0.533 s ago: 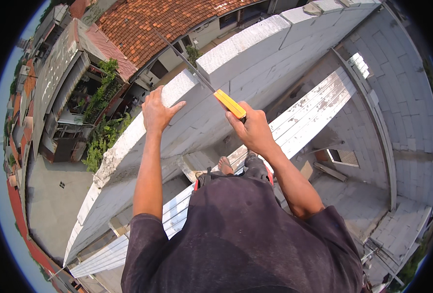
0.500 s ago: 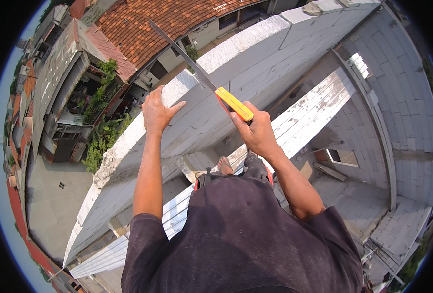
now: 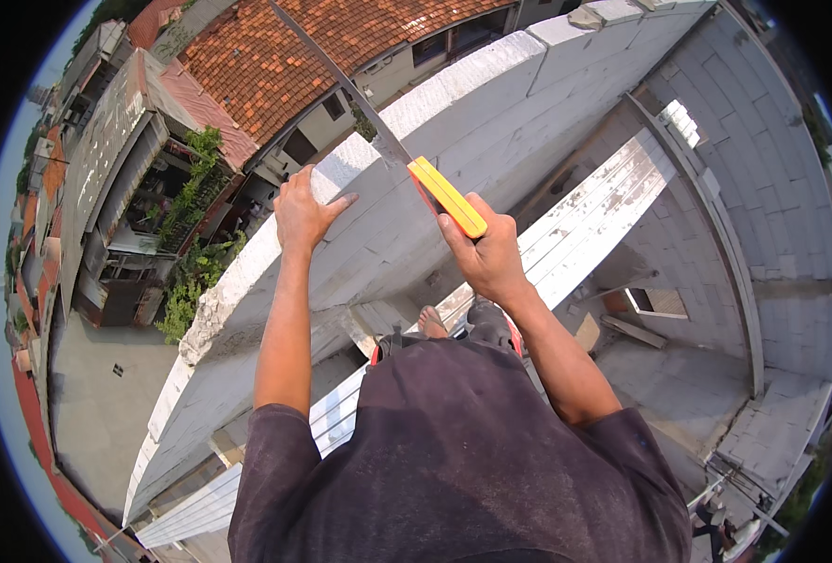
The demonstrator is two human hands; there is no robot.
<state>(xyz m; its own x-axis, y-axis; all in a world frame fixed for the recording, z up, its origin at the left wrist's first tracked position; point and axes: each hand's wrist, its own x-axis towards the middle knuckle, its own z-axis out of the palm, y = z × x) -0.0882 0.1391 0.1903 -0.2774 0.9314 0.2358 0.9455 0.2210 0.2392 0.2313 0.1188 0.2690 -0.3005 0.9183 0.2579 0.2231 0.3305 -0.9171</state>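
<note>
My right hand (image 3: 491, 244) is closed round the yellow handle of a hand saw (image 3: 447, 197). Its long steel blade (image 3: 378, 122) runs away from me across the top of the pale block wall (image 3: 472, 75), at a notch between two stretches of block. Just left of the blade, my left hand (image 3: 303, 211) grips the top edge of a white block (image 3: 348, 164), thumb toward the saw and fingers over the edge. Below my hands my bare foot (image 3: 432, 322) shows on or beside a long white ribbed plank (image 3: 604, 206).
Beyond the wall, a drop leads to tiled roofs (image 3: 247, 52), a weathered shed (image 3: 106, 141), plants (image 3: 191, 281) and a grey paved yard (image 3: 97, 403). To my right lie block walls (image 3: 782, 206), a concrete beam (image 3: 716, 206) and a lower floor (image 3: 660, 375).
The saw has slid forward and up in the view, away from me, with my right hand on it. My left hand stays on the block. The view has shifted slightly.
</note>
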